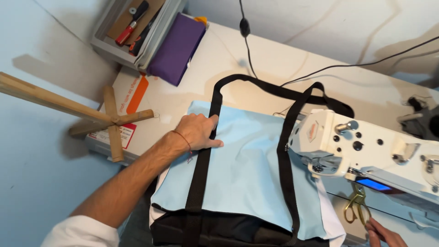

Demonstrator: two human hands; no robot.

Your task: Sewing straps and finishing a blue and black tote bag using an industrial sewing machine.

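Currently nothing sat under the needle, so my read was that the job was mid-way: pieces laid out, this pass of stitching not started. Nearest the camera, right hand [383,234] was at the bottom edge, mostly cut off; its fingers touched the gold scissors [356,208] hanging just below the machine's blue display, but I could not tell whether they were closed on them. Black fabric [228,231] was bunched at the near table edge, under the light blue panel [247,169]. Left hand [197,132] lay flat and open on that panel, fingers spread, pressing the left run of black strap [201,174] in place near the top edge. The strap ran up both sides of the panel and looped as a handle past its far edge; the right run [284,164] passed right beside the sewing machine head [366,146]. Whether either run was already stitched down I couldn't tell; no seam showed at this size. Judging by that, strap placement looked done on the left and sewing was left. Farther off: wooden stand [112,120], purple pouch [177,48], grey tray [132,29] with tools, cables along the wall.
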